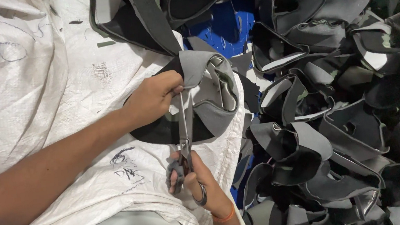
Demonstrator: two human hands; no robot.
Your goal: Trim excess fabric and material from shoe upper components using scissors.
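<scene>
Nearest the camera, the right hand (pixel 194 181) is gripping a pair of scissors (pixel 184 148), its fingers (pixel 173 175) curled together through the handle loops, blades pointing away up into the fabric. Just beyond, the left hand (pixel 152 100) is pinching a grey and black fabric piece (pixel 208 97), fingers clamped on its edge, over a white woven sack (pixel 61 91). Farther right, a pile of similar cut pieces (pixel 334 89) is lying heaped.

A white woven sack (pixel 85 89) covered the lap; grey and black fabric pieces (pixel 337 114) lay heaped beside it.
</scene>
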